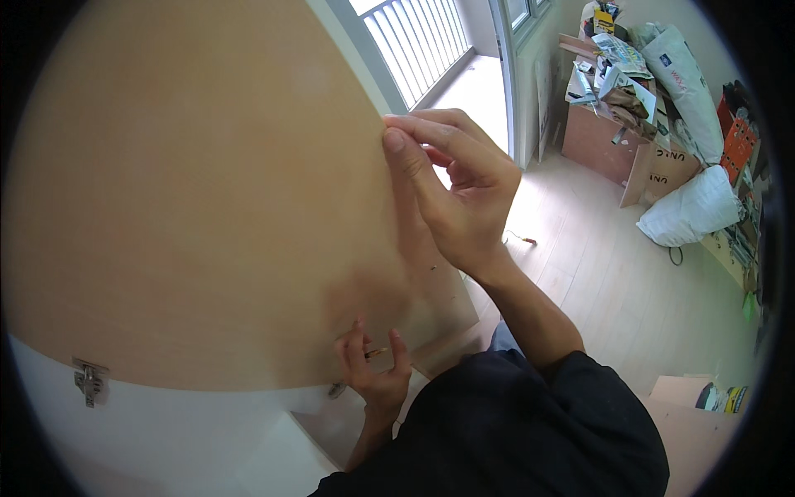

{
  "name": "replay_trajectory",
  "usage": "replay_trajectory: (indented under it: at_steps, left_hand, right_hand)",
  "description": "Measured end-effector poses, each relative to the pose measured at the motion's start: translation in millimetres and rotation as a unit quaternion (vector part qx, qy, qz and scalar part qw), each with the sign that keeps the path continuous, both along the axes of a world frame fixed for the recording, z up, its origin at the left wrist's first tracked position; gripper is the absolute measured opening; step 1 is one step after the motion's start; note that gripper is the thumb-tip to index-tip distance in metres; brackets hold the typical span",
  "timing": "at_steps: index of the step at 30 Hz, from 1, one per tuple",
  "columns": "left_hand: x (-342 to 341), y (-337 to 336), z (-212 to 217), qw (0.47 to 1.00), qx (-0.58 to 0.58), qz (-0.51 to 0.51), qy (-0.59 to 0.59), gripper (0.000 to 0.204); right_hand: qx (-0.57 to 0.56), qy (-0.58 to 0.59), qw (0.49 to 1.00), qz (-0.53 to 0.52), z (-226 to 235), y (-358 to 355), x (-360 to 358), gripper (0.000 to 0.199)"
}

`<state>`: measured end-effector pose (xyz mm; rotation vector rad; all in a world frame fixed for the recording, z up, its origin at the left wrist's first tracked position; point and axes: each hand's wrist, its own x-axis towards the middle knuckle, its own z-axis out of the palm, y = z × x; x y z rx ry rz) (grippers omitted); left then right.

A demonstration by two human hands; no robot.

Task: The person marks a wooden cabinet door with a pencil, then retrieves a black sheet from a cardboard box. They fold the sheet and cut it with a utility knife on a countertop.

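Observation:
A large light-wood panel (207, 182) fills the left of the view, with a metal hinge (89, 381) at its lower left edge. My right hand (464, 178) is raised at the panel's right edge. Its thumb and index finger are pinched together there; what lies between the tips is too small to tell. Lower down, in front of the panel, is my left hand (379, 377), its thumb and fingers curled around a small, thin, yellowish-brown thing (376, 353). Another metal hinge (337, 389) shows just beside that hand. A small dark spot (433, 267) marks the panel's right part.
White cabinet boards (199, 435) lie below the panel. Beyond its right edge, an opening leads to a railing (418, 41). Cardboard boxes (600, 145) heaped with scraps and white sacks (691, 207) stand at the far right. A small reddish-brown object (528, 241) lies on the floor.

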<state>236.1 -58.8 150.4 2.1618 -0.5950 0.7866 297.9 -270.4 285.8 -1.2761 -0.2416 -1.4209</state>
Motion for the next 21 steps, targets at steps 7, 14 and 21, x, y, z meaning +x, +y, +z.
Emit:
replay_trajectory:
  at_steps: [7, 14, 21]
  left_hand:
    - [-3.3, 17.6, 1.3, 1.0, -0.001, 0.014, -0.01, 0.055]
    - [-2.3, 19.8, -3.8, 0.999, -0.037, 0.021, 0.018, 0.057]
    - [5.1, 19.4, -3.7, 0.996, -0.066, 0.058, 0.016, 0.057]
  right_hand:
    - [-0.143, 0.001, 0.974, -0.178, 11.1, -2.5, -7.4, 0.007]
    - [-0.181, 0.023, 0.96, -0.215, 13.1, -5.9, -4.3, 0.01]
    - [-0.152, 0.034, 0.976, -0.155, 17.9, -6.4, -6.5, 0.004]
